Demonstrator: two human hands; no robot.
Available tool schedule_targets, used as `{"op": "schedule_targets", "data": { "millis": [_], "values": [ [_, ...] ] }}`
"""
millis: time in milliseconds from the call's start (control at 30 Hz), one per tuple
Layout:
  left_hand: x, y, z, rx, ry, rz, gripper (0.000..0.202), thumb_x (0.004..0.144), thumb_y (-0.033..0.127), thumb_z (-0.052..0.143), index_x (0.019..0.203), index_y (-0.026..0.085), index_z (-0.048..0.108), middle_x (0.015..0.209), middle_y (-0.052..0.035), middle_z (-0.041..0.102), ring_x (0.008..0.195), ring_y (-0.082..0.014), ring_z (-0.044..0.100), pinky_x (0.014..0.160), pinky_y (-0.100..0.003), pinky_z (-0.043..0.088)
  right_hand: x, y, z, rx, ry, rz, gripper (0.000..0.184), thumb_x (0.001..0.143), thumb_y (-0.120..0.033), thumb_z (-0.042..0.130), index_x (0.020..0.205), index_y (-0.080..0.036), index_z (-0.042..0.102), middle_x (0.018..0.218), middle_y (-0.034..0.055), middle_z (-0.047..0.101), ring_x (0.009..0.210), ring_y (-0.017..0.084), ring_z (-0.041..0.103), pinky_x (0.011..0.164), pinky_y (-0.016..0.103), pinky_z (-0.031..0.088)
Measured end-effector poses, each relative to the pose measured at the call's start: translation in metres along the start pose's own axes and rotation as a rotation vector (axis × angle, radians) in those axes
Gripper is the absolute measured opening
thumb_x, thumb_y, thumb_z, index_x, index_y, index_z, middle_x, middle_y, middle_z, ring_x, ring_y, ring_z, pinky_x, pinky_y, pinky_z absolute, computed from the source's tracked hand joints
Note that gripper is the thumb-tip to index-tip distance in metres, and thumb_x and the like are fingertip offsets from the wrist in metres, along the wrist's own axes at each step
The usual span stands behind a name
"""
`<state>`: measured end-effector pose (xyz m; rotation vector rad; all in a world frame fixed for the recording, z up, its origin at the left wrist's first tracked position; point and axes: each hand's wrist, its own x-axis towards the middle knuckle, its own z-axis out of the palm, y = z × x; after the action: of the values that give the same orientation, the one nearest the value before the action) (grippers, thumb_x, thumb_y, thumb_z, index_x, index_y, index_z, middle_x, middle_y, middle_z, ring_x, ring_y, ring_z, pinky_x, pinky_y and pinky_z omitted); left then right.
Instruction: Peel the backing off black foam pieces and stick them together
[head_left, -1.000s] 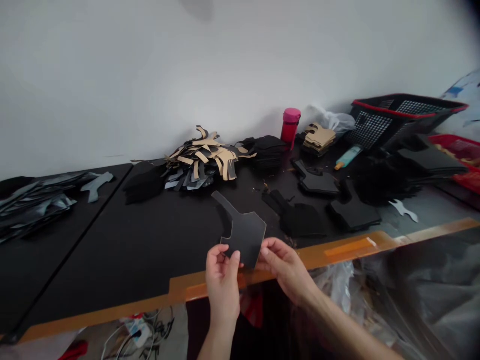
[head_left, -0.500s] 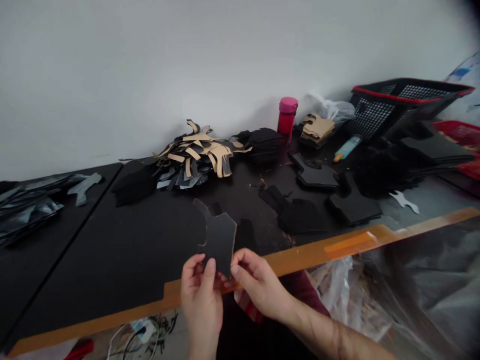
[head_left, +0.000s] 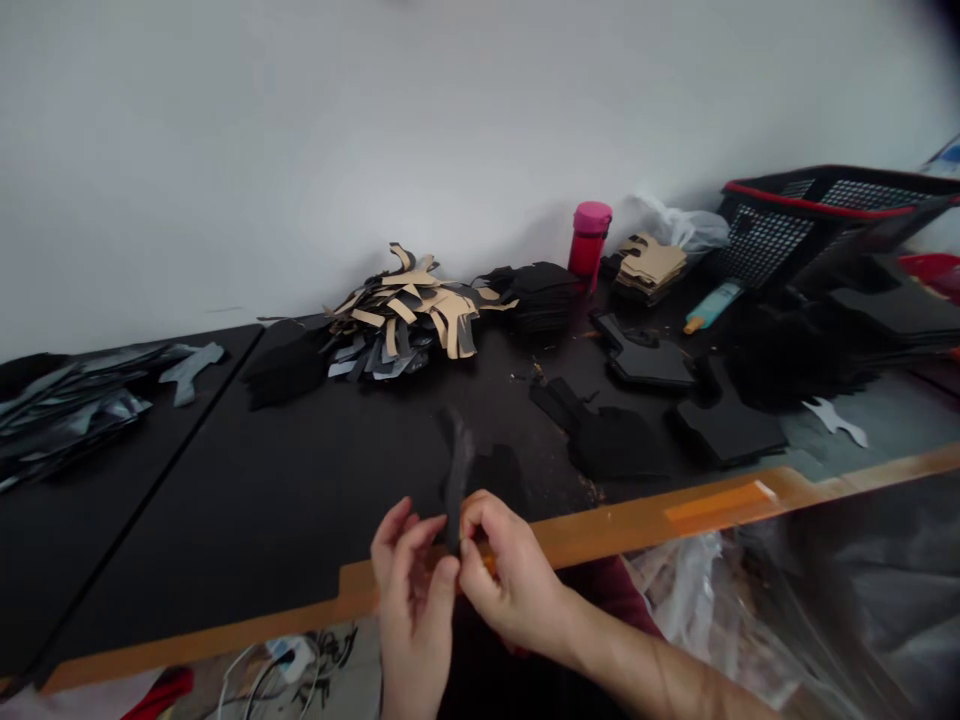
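A flat black cut-out piece (head_left: 456, 485) with a narrow curved arm stands up in front of me at the table's front edge. It is turned nearly edge-on and its upper end is blurred. My left hand (head_left: 414, 585) has its fingers and thumb curled at the piece's lower left side. On the right side, my right hand (head_left: 506, 575) pinches its lower edge between thumb and forefinger. Closest on the table lie dark cut pieces (head_left: 611, 440), right of my hands. Farther back is a heap of tan and black offcuts (head_left: 420, 305).
Stacked black pieces (head_left: 727, 420) lie to the right, with a white cut piece (head_left: 836, 420) beyond. At the back stand a red bottle (head_left: 587, 245), tan pieces (head_left: 651, 265), a tube (head_left: 716, 305) and a black basket (head_left: 769, 240). Grey pieces (head_left: 67, 400) lie left. Orange tape (head_left: 592, 520) covers the front edge.
The black piece has turned from showing its broad face to nearly edge-on. My left fingers and thumb have shifted on it. The whole view has moved slightly, so the table's contents sit farther right.
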<state>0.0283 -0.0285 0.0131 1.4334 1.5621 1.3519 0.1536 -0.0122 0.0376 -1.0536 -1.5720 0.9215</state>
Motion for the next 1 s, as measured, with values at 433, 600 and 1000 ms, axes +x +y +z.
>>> {"op": "schedule_targets", "data": {
  "millis": [433,600,1000],
  "values": [
    [0.013,0.011,-0.007,0.302,0.024,0.434,0.012,0.084,0.015,0.052,0.090,0.021,0.059,0.092,-0.0038,0.064,0.083,-0.0142,0.062,0.077,-0.022,0.049,0.010,0.001,-0.012,-0.209,-0.092,0.100,0.010,0.070,-0.009,0.042,0.072,-0.018,0.038,0.067,-0.0018,0.044,0.058,0.008,0.040,0.055,0.019,0.033],
    [0.027,0.011,-0.024,0.215,-0.015,0.180,0.014,0.085,0.029,0.051,0.086,0.020,0.061,0.084,-0.0029,0.065,0.065,-0.0138,0.062,0.059,-0.022,0.050,0.015,0.003,-0.034,-0.273,-0.115,0.254,0.009,0.072,-0.011,0.042,0.071,-0.019,0.038,0.062,-0.0034,0.046,0.054,0.007,0.038,0.051,0.018,0.027],
    [0.045,-0.003,-0.053,0.368,0.088,0.314,0.013,0.088,0.028,0.047,0.087,0.019,0.056,0.087,-0.0021,0.060,0.061,-0.0102,0.060,0.062,-0.021,0.048,0.012,0.024,-0.086,-0.562,0.042,0.307,0.003,0.077,-0.018,0.038,0.075,-0.020,0.039,0.061,-0.0011,0.052,0.055,0.011,0.049,0.053,0.021,0.033]
  ]
}}
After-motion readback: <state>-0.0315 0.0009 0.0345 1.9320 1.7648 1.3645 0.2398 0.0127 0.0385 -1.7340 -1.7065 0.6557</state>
